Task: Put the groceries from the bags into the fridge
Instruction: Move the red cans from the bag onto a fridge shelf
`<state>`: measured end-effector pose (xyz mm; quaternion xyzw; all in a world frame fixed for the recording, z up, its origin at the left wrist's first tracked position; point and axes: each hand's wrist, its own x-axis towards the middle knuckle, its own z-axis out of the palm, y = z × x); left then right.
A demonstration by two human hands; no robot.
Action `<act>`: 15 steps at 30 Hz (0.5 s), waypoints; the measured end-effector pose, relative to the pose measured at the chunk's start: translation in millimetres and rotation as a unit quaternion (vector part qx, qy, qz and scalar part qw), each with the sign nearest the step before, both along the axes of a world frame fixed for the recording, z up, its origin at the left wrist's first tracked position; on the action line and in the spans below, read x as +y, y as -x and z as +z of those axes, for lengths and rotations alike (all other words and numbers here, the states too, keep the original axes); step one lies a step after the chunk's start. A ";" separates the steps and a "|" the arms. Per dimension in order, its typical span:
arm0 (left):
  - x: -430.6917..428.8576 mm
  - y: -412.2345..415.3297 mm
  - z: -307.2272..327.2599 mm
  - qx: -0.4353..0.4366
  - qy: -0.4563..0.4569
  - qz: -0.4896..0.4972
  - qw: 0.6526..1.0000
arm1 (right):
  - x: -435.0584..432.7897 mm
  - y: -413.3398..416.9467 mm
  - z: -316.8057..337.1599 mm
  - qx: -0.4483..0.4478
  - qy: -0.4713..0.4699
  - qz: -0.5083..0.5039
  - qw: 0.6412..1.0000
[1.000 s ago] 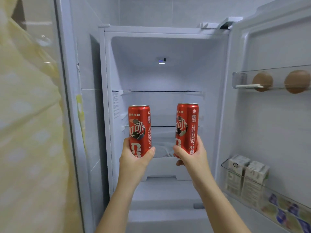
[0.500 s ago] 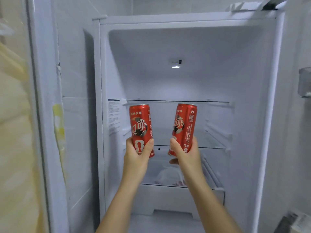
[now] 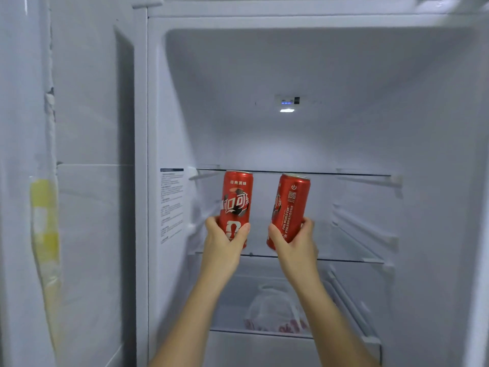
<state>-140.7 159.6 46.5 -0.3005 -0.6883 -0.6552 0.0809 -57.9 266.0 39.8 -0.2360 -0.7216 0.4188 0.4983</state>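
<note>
Head view. An open white refrigerator compartment (image 3: 344,62) fills the frame, its small interior lamp (image 3: 287,110) lit on the back wall at 12 o'clock from the hands.

The left hand (image 3: 225,239) grips the lower part of a slim red aluminium drink can with white lettering (image 3: 236,200), thumb on the near face and fingers curled round the far side. This can stands upright.

At 3 o'clock from it, and apart from it, the right hand (image 3: 293,242) grips the lower part of a second slim red aluminium can bearing a square code mark (image 3: 291,205). This can is tilted, its top leaning toward 1 o'clock.

Both cans are held in the space between the upper glass shelf (image 3: 365,174) and the middle glass shelf (image 3: 349,258), their tops level with the upper shelf's front edge. Whether either base touches the middle shelf cannot be told, since the hands cover them.

At 6 o'clock from the hands, on the lowest glass shelf (image 3: 264,333), lies a translucent white plastic bag with reddish contents (image 3: 275,311).

At 9 o'clock, a printed white label (image 3: 171,205) is stuck to the left inner wall. Farther toward 9 o'clock, a pale yellow vertical strip (image 3: 45,221) runs down the white surface outside the compartment.
</note>
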 end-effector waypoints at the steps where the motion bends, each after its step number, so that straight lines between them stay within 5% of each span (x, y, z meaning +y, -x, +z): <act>1: 3.6 4.5 0.1 0.003 0.014 0.000 1.000 | 2.3 3.2 0.8 -0.026 -0.011 -0.017 0.999; 15: 46.0 34.5 -10.5 0.047 0.158 0.071 0.984 | 32.2 24.9 -3.6 -0.137 -0.054 -0.067 0.987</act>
